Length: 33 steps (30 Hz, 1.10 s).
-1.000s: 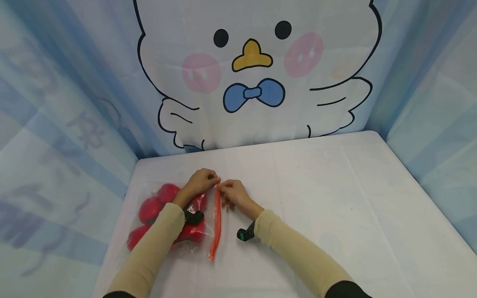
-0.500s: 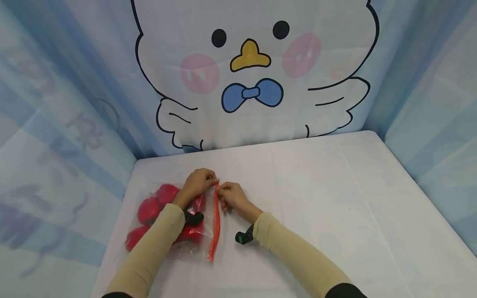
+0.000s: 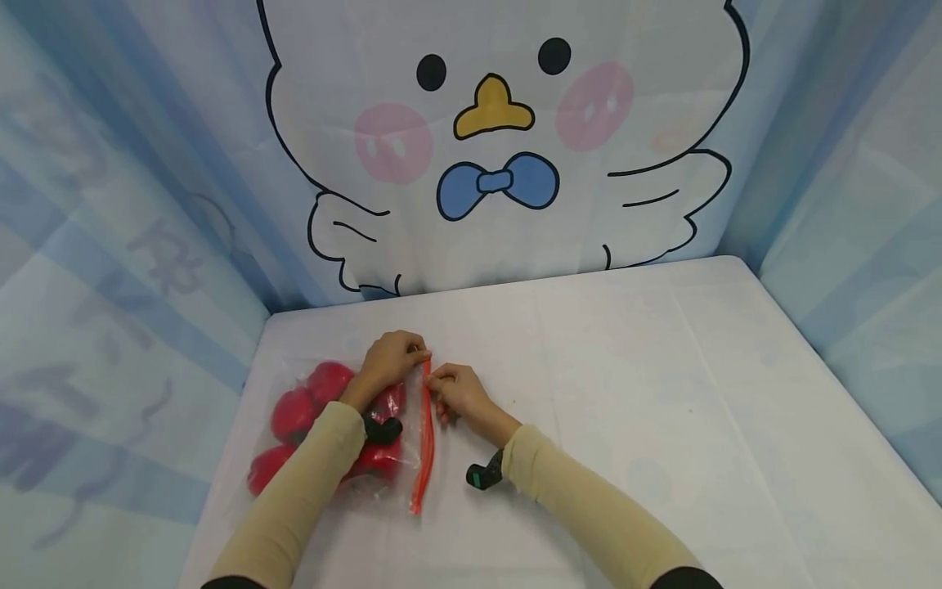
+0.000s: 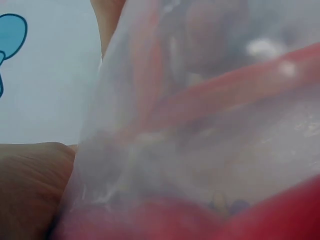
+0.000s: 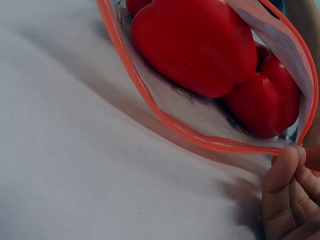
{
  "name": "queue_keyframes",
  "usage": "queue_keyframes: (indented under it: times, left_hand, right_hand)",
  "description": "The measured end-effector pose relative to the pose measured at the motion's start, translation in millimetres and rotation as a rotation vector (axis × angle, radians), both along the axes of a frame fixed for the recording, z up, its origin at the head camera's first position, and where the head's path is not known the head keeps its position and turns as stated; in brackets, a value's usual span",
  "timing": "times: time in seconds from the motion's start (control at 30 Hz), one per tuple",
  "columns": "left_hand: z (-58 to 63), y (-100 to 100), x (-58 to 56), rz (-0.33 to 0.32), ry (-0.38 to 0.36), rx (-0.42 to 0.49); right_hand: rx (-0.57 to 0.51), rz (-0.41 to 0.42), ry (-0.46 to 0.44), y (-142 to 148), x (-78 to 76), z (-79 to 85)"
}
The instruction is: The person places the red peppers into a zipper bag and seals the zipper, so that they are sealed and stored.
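A clear zip-lock bag (image 3: 410, 450) lies on the left part of the table, its orange-red zip strip (image 3: 427, 442) facing right. Inside are several red bell peppers (image 5: 195, 45); the right wrist view looks into the bag's gaping mouth. My left hand (image 3: 390, 360) pinches the far end of the strip, its forearm crossing over the bag. Just nearer along the same strip, thumb and finger of my right hand (image 3: 464, 393) pinch the zip edge. Cloudy plastic fills most of the left wrist view, with part of the left hand (image 4: 32, 185) at the edge.
A white table (image 3: 625, 409) extends to the right of the bag. Behind it hangs a curtain (image 3: 508, 245) with a cartoon bird, and blue-white curtains flank both sides. Each wrist wears a small black camera, one (image 3: 483, 474) low by the right sleeve.
My right hand has slid a short way along the zip strip toward the near side, widening the space between the hands. The left hand keeps its place at the far end.
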<state>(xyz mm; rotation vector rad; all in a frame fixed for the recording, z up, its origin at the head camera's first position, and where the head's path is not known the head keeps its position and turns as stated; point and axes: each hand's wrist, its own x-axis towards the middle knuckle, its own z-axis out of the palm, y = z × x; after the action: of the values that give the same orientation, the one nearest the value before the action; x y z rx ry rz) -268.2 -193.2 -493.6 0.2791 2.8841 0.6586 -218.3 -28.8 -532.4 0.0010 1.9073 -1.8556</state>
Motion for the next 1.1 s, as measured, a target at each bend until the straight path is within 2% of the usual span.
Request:
queue_keyframes:
  times: [0.27,0.77,1.1]
  left_hand:
    - [2.8,1,1.6,0.01,0.016,0.012]
    - [0.8,-2,-0.4,0.012,0.011,-0.009]
    - [1.4,-2,0.4,0.015,0.015,-0.004]
  right_hand:
    - [-0.002,0.005,0.015,0,6.8,0.1]
    - [0.013,0.026,0.028,0,24.6,3.9]
    - [-0.046,0.026,0.026,-1,32.3,3.4]
